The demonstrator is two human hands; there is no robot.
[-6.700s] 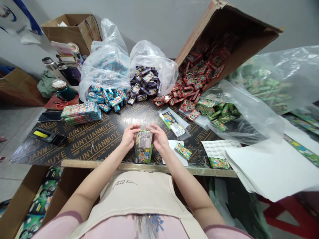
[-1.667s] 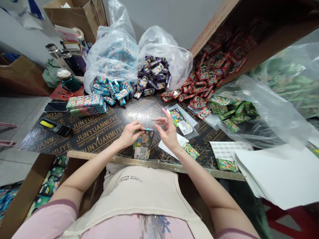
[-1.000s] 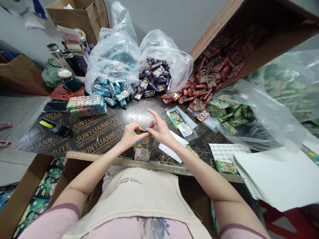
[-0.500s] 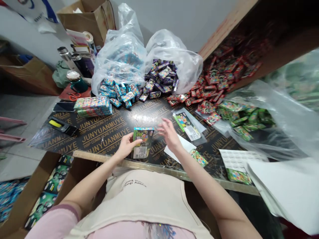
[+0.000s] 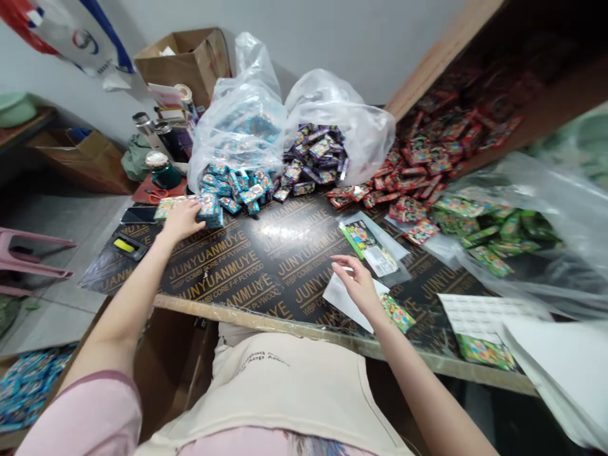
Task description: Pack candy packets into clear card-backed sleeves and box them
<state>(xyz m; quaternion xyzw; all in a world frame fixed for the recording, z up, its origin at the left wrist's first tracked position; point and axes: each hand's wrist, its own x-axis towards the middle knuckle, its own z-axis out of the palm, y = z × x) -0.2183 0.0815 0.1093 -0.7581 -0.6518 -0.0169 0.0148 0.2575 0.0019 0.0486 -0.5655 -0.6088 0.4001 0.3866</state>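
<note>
My left hand [image 5: 184,220] reaches over the stacked flat boxes [image 5: 211,210] at the table's left, its fingers and thumb wrapped round part of the stack. The hand hides much of the stack. My right hand [image 5: 357,284] holds nothing; its fingers are loosely bent and apart, above a white paper sheet [image 5: 339,297]. Beside that sheet lies a green printed packet [image 5: 398,311]. Just behind my right hand, a green and black card [image 5: 361,239] rests on clear plastic.
Plastic bags hold blue boxes [image 5: 237,185] and purple boxes [image 5: 320,152]. Red boxes [image 5: 427,164] spill from a large carton; green packets [image 5: 503,231] lie to the right. At the left are a phone [image 5: 139,215], scissors [image 5: 158,195] and a teal jar [image 5: 164,172].
My left hand has moved left and away to the stack; the green box it held at the table's middle is no longer there. My right hand has lowered over the white sheet. The view has shifted.
</note>
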